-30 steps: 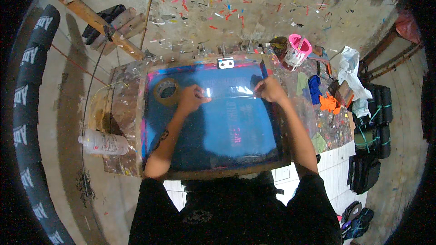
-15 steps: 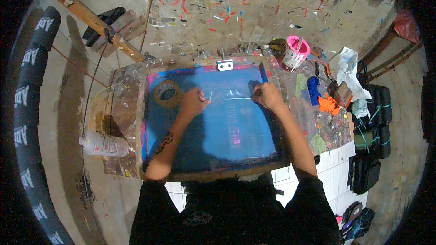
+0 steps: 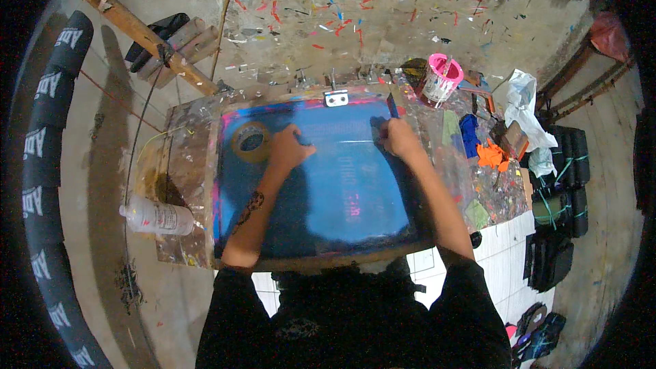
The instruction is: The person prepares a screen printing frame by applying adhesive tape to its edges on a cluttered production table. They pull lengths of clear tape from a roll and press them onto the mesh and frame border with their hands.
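Observation:
A blue-meshed screen-printing frame [image 3: 369, 198] lies before me on a stained worktable, faint lettering showing in its mesh. Across the upper part of the mesh runs a thin, shiny clear tape strip [image 3: 347, 141], between my two hands. My left hand [image 3: 292, 149] is at the strip's left end, thumb and fingers apart over the mesh. At the other end my right hand [image 3: 402, 140] bends down to the mesh; its fingertips are blurred, so I cannot tell whether they grip the tape. A tape roll [image 3: 251, 142] lies flat on the mesh beside my left hand.
A metal hinge clamp [image 3: 335, 99] holds the frame's far edge. Behind it to the right stands a pink-rimmed paint tub [image 3: 441, 80]. Blue and orange scraps [image 3: 490, 155] and crumpled white plastic [image 3: 523, 106] lie right. A clear bottle [image 3: 157, 216] lies at the table's left.
The strip stretched between my fingers now looks flatter against the mesh. My left thumb and fingers have spread. My right hand has shifted slightly up and is smeared by motion.

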`<act>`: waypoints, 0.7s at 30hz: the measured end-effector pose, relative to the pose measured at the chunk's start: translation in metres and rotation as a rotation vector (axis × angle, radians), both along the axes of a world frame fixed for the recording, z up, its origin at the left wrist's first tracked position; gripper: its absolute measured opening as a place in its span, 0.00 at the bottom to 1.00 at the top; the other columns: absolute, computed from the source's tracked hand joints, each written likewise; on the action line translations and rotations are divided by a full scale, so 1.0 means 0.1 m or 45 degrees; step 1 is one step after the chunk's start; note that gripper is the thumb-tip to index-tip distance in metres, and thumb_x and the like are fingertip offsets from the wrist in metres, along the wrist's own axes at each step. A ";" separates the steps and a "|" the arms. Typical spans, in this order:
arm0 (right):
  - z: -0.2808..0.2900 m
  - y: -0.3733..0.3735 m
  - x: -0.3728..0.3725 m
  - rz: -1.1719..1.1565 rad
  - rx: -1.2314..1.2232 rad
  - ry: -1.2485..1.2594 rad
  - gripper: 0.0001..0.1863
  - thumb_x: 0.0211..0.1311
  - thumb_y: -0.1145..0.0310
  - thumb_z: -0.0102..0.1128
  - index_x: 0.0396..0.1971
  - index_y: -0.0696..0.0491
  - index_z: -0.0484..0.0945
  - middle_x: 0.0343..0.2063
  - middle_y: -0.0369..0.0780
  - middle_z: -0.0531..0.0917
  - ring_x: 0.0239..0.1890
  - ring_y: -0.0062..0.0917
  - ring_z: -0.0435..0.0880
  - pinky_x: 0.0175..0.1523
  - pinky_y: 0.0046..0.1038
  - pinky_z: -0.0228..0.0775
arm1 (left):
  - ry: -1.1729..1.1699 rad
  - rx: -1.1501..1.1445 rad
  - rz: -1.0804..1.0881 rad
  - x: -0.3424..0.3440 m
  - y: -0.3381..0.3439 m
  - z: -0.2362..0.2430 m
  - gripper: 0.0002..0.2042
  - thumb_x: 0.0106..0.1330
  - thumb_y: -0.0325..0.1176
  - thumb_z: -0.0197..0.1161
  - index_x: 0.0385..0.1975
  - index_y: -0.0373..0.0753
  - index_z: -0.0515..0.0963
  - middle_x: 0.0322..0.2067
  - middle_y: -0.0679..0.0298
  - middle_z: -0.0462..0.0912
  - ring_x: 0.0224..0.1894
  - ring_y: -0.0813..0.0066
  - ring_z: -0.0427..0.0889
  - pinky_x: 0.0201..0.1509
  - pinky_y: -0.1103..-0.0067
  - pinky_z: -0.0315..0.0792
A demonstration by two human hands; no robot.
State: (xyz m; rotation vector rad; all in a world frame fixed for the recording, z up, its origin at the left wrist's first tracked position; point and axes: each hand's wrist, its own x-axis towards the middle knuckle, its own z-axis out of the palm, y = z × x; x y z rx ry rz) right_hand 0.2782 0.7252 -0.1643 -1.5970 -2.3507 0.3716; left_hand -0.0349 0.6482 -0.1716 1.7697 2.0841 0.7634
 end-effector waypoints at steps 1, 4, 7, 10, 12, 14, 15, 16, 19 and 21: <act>0.01 0.01 0.00 0.016 -0.038 0.017 0.07 0.44 0.71 0.71 0.25 0.56 0.84 0.27 0.49 0.85 0.34 0.44 0.85 0.42 0.41 0.76 | -0.009 -0.006 0.028 0.01 0.00 0.01 0.25 0.38 0.46 0.76 0.34 0.39 0.77 0.27 0.51 0.83 0.34 0.51 0.83 0.39 0.63 0.76; 0.13 -0.04 -0.03 0.049 -0.018 0.033 0.07 0.43 0.72 0.70 0.25 0.57 0.83 0.27 0.49 0.85 0.34 0.44 0.85 0.42 0.41 0.76 | -0.017 -0.029 0.038 0.00 -0.03 0.05 0.24 0.39 0.45 0.75 0.33 0.39 0.76 0.27 0.52 0.83 0.35 0.51 0.83 0.40 0.62 0.76; 0.07 -0.01 -0.02 -0.024 0.052 0.015 0.06 0.45 0.72 0.69 0.24 0.57 0.83 0.26 0.50 0.84 0.34 0.45 0.85 0.43 0.42 0.76 | 0.005 -0.033 0.052 0.06 -0.03 0.10 0.21 0.42 0.44 0.73 0.34 0.39 0.76 0.29 0.53 0.83 0.35 0.51 0.82 0.41 0.62 0.76; 0.11 -0.04 -0.06 -0.109 0.061 -0.078 0.09 0.48 0.71 0.67 0.31 0.56 0.83 0.33 0.51 0.84 0.37 0.47 0.84 0.45 0.42 0.76 | 0.326 0.125 -0.058 0.16 -0.06 0.10 0.16 0.51 0.40 0.67 0.34 0.37 0.75 0.37 0.52 0.83 0.40 0.52 0.82 0.44 0.64 0.77; 0.27 -0.20 -0.18 -0.048 0.193 -0.007 0.08 0.51 0.72 0.63 0.31 0.57 0.82 0.36 0.52 0.84 0.38 0.47 0.84 0.45 0.42 0.77 | 0.461 0.197 -0.180 0.15 -0.08 0.01 0.15 0.55 0.39 0.63 0.37 0.35 0.76 0.42 0.51 0.81 0.45 0.53 0.80 0.48 0.64 0.75; 0.40 -0.43 -0.28 -0.012 0.335 0.054 0.07 0.54 0.73 0.59 0.32 0.59 0.81 0.38 0.53 0.83 0.40 0.48 0.84 0.44 0.43 0.77 | 0.586 0.284 -0.325 0.33 -0.11 0.02 0.15 0.58 0.38 0.60 0.39 0.33 0.76 0.47 0.50 0.79 0.50 0.54 0.78 0.52 0.64 0.74; 0.40 -0.55 -0.30 0.133 0.222 -0.034 0.12 0.58 0.70 0.56 0.40 0.58 0.79 0.45 0.52 0.81 0.47 0.46 0.81 0.50 0.42 0.75 | 0.513 0.289 -0.523 0.54 -0.23 0.11 0.18 0.62 0.38 0.57 0.45 0.30 0.74 0.53 0.49 0.76 0.56 0.53 0.73 0.58 0.64 0.69; 0.37 -0.70 -0.33 0.285 0.101 -0.123 0.16 0.63 0.67 0.53 0.47 0.57 0.78 0.52 0.52 0.78 0.54 0.44 0.78 0.56 0.41 0.73 | 0.435 0.286 -0.715 0.66 -0.35 0.14 0.21 0.65 0.38 0.54 0.51 0.28 0.73 0.58 0.48 0.72 0.62 0.52 0.69 0.65 0.64 0.64; -0.12 -0.94 -0.38 0.309 0.384 -0.155 0.26 0.70 0.57 0.43 0.63 0.57 0.67 0.64 0.49 0.68 0.68 0.40 0.65 0.69 0.41 0.58 | 0.487 0.394 -0.625 0.76 -0.37 -0.19 0.27 0.69 0.42 0.51 0.62 0.28 0.65 0.65 0.47 0.65 0.69 0.52 0.61 0.72 0.62 0.53; -0.16 -0.96 -0.41 0.272 0.234 -0.148 0.30 0.71 0.54 0.38 0.66 0.56 0.62 0.67 0.47 0.64 0.71 0.39 0.59 0.72 0.40 0.50 | 0.432 0.319 -0.615 0.73 -0.40 -0.23 0.28 0.70 0.43 0.49 0.64 0.28 0.62 0.67 0.47 0.61 0.71 0.53 0.57 0.74 0.62 0.50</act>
